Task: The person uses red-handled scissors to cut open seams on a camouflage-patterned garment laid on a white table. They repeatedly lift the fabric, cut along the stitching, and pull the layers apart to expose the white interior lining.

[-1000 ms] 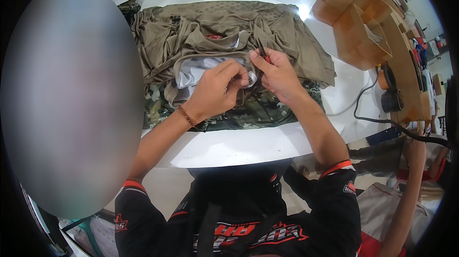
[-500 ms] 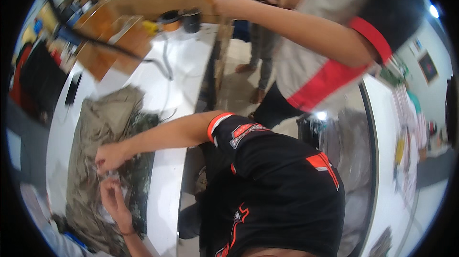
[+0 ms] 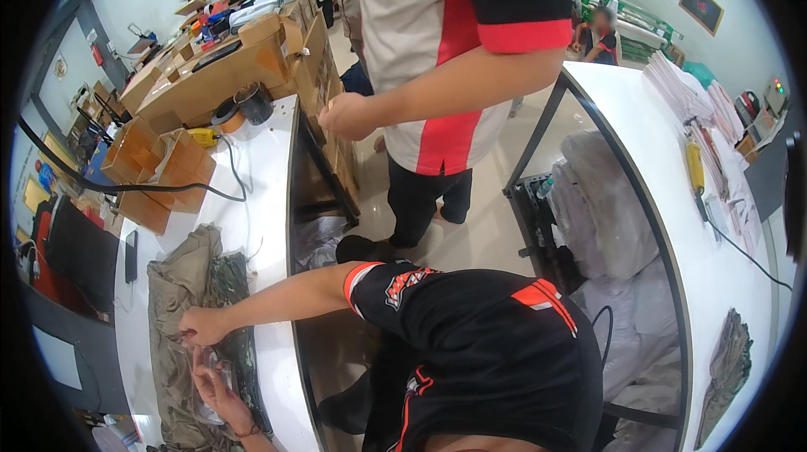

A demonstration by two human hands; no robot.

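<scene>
A crumpled olive-brown garment (image 3: 168,284) lies along the left table, with dark camouflage-patterned cloth (image 3: 227,280) at its right side. My right hand (image 3: 204,326) reaches over it, its fingers bent together in a pinch. What they grip, if anything, is too small to make out. Just below, my left hand (image 3: 220,393), with a band at the wrist, rests over the cloth, palm partly up. Its fingers are stretched toward my right hand and look apart. Beside the left palm shows a pale, clear plastic-like piece (image 3: 206,412), partly hidden.
Cardboard boxes (image 3: 134,154), a yellow tool (image 3: 203,137) with a cable and dark round containers (image 3: 253,104) occupy the table's far end. A co-worker (image 3: 437,74) stands beyond it. Another white table (image 3: 639,107) at right holds stacked cloth (image 3: 681,91), with plastic-wrapped bundles (image 3: 605,200) underneath.
The view has shifted, showing more of the room and the right table. The co-worker appears farther left and more upright. Both my hands stay close together over the garment.
</scene>
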